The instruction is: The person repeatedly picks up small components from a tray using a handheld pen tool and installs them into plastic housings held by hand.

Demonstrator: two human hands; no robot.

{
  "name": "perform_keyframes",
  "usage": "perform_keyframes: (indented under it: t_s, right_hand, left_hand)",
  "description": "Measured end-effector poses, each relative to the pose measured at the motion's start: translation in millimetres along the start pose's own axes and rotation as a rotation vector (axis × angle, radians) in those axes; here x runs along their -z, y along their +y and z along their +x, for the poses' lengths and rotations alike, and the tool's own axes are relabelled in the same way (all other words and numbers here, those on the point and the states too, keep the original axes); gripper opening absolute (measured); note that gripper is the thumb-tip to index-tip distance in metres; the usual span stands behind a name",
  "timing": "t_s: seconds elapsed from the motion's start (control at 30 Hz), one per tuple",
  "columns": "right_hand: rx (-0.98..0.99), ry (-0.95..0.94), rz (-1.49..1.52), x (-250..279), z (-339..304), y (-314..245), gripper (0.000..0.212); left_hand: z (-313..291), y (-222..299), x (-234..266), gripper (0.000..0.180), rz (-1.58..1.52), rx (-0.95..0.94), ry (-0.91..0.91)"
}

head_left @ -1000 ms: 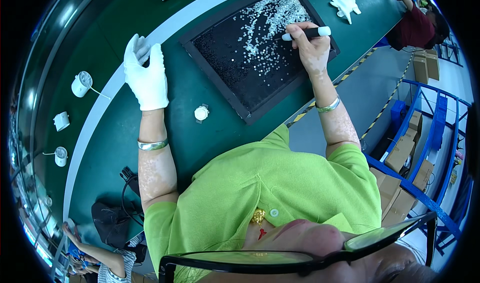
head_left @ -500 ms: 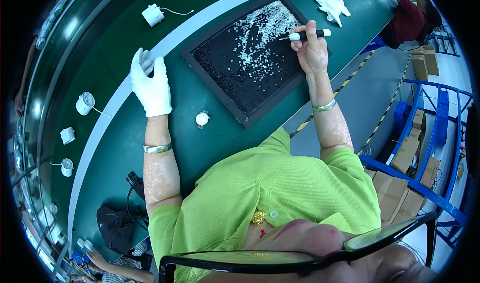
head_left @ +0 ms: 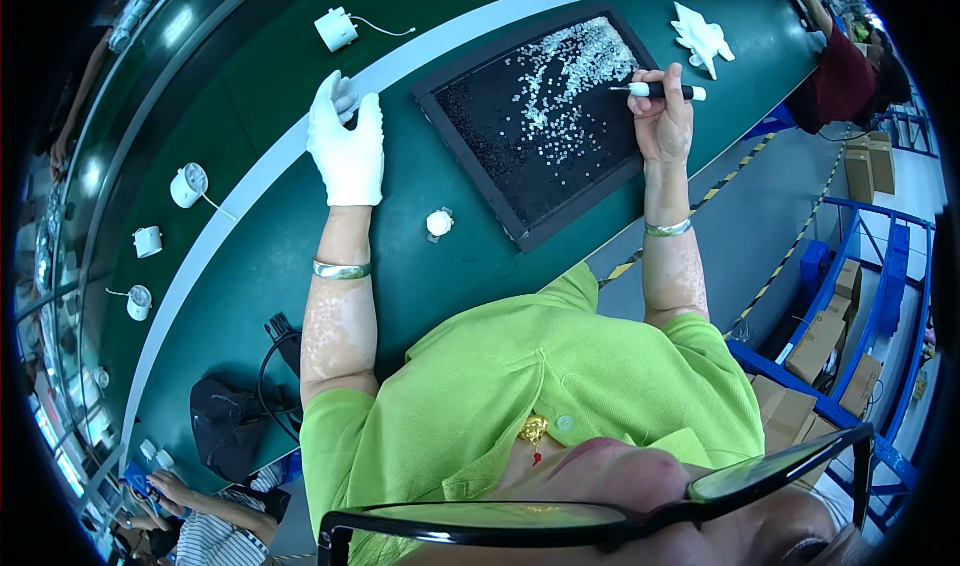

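My right hand (head_left: 663, 121), bare, grips a pen-shaped tool (head_left: 655, 91) with a black and white body and a thin tip. That tip hovers near the right side of a black tray (head_left: 470, 171). Scattered over the tray's far and middle part are many tiny clear pieces (head_left: 590, 61); small black pieces (head_left: 470, 131) lie along its left side. In a white glove, my left hand (head_left: 345, 146) stays left of the tray, thumb and fingers apart, with nothing visible between them. A small round white part (head_left: 439, 223) sits on the green bench between that hand and the tray.
White cylindrical units with wires, one of them upper left (head_left: 337, 30), stand beyond the pale strip (head_left: 255, 181). A crumpled white glove (head_left: 702, 38) lies far right. A black bag (head_left: 225, 421) rests at lower left. Co-workers (head_left: 850, 76) and blue shelving with cartons (head_left: 820, 346) are around.
The whole view has shifted, so the bench and both hands appear farther right. Relative to the tray, the pen-shaped tool has barely moved; my left hand keeps its shape.
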State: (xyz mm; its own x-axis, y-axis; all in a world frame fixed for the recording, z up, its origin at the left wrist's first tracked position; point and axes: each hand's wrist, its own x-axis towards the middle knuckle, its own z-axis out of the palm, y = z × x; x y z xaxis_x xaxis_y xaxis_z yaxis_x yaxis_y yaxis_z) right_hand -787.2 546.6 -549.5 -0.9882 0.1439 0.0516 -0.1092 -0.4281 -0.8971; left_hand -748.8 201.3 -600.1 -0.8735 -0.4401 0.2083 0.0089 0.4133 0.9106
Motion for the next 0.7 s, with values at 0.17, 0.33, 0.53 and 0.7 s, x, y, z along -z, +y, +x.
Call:
perform_keyframes:
  t_s: [0.17,0.33,0.53,0.7]
  right_hand:
    - [0.019,-0.026,0.030,3.2,-0.1,-3.6,0.039]
    - [-0.001,-0.017,0.073,6.1,1.7,-1.9,0.039]
    - [-0.007,-0.060,0.132,8.2,1.2,-3.4,0.039]
    - [0.004,-0.061,0.149,7.8,1.3,-2.8,0.039]
  left_hand:
    - [-0.2,1.7,-0.3,0.047,0.062,-0.035,-0.043]
    - [-2.6,-1.8,-0.7,0.044,-0.012,0.041,-0.021]
    - [-4.6,7.2,1.6,0.032,-0.185,0.118,0.026]
    - [-4.0,6.8,0.4,0.030,-0.208,0.107,0.030]
